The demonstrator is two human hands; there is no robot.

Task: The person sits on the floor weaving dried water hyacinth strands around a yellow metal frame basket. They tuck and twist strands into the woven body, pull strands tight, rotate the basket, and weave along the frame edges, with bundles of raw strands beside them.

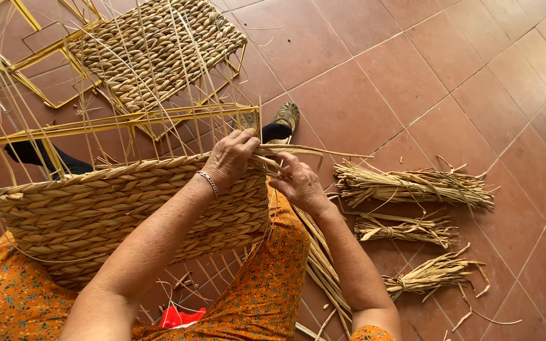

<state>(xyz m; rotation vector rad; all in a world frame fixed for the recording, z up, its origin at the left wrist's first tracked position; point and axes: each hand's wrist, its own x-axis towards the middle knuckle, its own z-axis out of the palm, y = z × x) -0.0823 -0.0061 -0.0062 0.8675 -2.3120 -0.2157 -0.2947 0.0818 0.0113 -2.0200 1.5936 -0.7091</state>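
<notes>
A half-woven basket (96,208) of braided straw on a yellow metal frame (115,120) lies across my lap. My left hand (230,156), with a bracelet at the wrist, presses on the basket's top right corner and pinches straw there. Just to its right, my right hand (299,183) grips a few long straw strands (314,151) that run from the corner out to the right. Thin upright straws rise from the woven wall.
Three tied straw bundles (412,186) lie on the red tiled floor (424,76) at my right. A second woven basket (159,50) on a yellow frame sits at the top left. My sandalled foot (285,117) shows beyond the frame. A red object (178,316) lies below.
</notes>
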